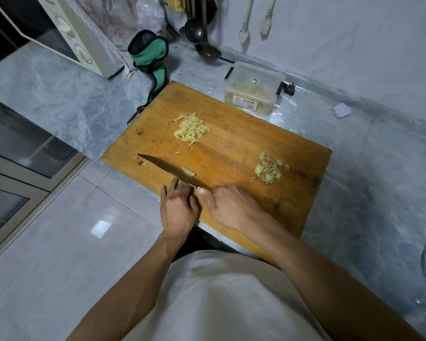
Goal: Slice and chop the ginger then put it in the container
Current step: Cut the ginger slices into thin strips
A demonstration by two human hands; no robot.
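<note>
The knife (167, 168) is being gripped by the right hand (231, 207); left hand (178, 205) fingers are lying straight against it. Ginger slivers (191, 129), heaped mid cutting board (293, 193), are judged light, stiff, scatter-prone; best scooped toward the container (252, 88).

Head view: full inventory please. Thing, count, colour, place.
wooden cutting board: 1, orange-brown, on the grey marble counter
pile of ginger strips: 1, pale yellow, far left part of board
heap of ginger peel scraps: 1, yellow-tan, right part of board
steel knife: 1, dark blade, near board edge, a bit of ginger on the blade
clear lidded plastic container: 1, yellow bits inside, behind board
green and black oven mitt: 1, left of container
cream microwave oven: 1, far left
dark metal ladles: 2, hanging at wall
pale spoons: 2, on wall
left hand: fingers straight, touching blade
right hand: grips knife handle
</note>
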